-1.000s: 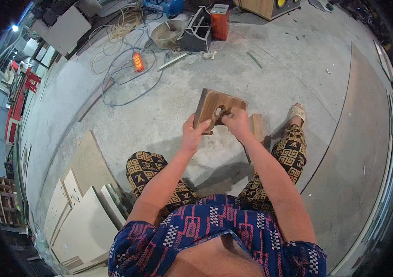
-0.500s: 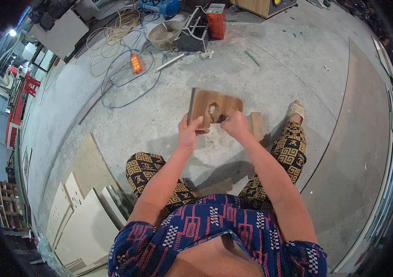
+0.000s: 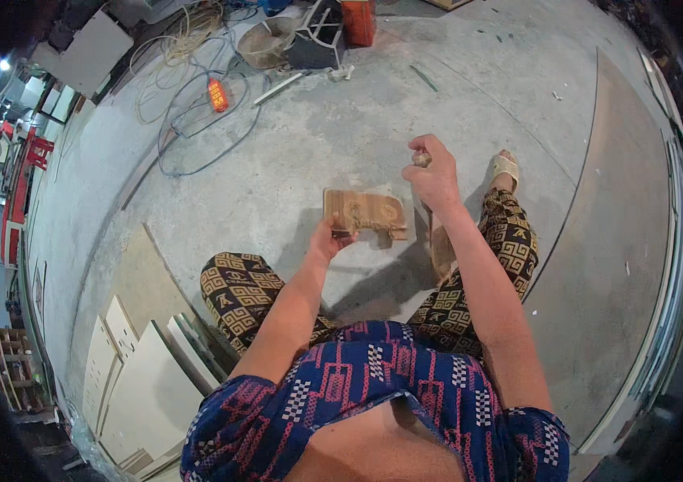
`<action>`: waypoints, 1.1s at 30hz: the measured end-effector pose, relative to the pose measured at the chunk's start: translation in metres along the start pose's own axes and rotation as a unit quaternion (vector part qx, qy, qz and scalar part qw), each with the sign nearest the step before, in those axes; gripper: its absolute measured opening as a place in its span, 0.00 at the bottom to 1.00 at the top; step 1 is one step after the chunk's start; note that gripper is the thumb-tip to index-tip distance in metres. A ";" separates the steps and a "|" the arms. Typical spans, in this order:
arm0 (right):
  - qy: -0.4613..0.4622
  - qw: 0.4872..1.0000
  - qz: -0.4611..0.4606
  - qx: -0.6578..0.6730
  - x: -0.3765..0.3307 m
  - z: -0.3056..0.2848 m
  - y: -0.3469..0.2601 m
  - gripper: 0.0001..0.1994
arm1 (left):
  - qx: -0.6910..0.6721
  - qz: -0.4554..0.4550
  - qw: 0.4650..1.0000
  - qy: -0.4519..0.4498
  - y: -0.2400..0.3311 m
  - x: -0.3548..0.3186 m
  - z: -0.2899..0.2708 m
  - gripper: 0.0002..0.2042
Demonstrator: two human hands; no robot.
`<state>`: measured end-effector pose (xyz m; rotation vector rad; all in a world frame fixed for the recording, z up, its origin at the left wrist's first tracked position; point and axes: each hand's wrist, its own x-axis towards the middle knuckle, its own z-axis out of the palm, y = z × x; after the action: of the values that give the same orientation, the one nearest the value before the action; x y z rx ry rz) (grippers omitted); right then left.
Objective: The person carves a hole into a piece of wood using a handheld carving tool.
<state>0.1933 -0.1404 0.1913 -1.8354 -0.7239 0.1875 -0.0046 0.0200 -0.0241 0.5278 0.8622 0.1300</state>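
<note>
My left hand (image 3: pixel 324 240) grips a brown wooden block (image 3: pixel 357 207) by its lower left edge, above the floor. The block has visible grain, a round mark toward its right end and a ragged notch on its near edge. My right hand (image 3: pixel 436 178) is raised to the right of the block, apart from it, with its fingers curled closed. A small tan end (image 3: pixel 422 160) shows between the thumb and fingers; the rest of that thing is hidden. Beside my right forearm, another piece of wood (image 3: pixel 441 251) is partly covered by the arm.
On the concrete floor ahead lie looped cables (image 3: pixel 166 153), an orange power strip (image 3: pixel 218 95) and a light strip (image 3: pixel 279 88). Farther off are a round basin (image 3: pixel 267 44), a black tool carrier (image 3: pixel 315 48) and a red can (image 3: pixel 359 22). Pale panels (image 3: pixel 144 402) lie at left; a large sheet (image 3: pixel 590 265) lies right.
My right hand has come off the block and moved up and to the right. The block has sunk lower and turned, showing a different face. The view has shifted slightly.
</note>
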 end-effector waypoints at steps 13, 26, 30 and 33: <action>-0.005 0.993 0.035 0.108 -0.013 -0.006 0.016 0.08 | 0.426 -0.039 0.889 0.160 -0.045 0.050 -0.077 0.19; -0.043 0.962 0.101 0.251 -0.058 0.059 0.042 0.09 | 0.567 0.213 0.786 -0.120 0.019 -0.061 0.128 0.28; -0.048 0.994 -0.036 0.092 -0.071 0.078 0.079 0.11 | 0.361 0.200 0.896 -0.167 -0.007 -0.039 0.114 0.30; -0.102 0.989 -0.021 0.101 -0.070 0.072 0.076 0.15 | 0.214 0.177 0.947 -0.164 -0.017 -0.036 0.116 0.31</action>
<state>0.1335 -0.1386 0.0800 -1.6201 -0.8535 0.4114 0.0574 -0.0513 0.0547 1.0807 0.4585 0.1765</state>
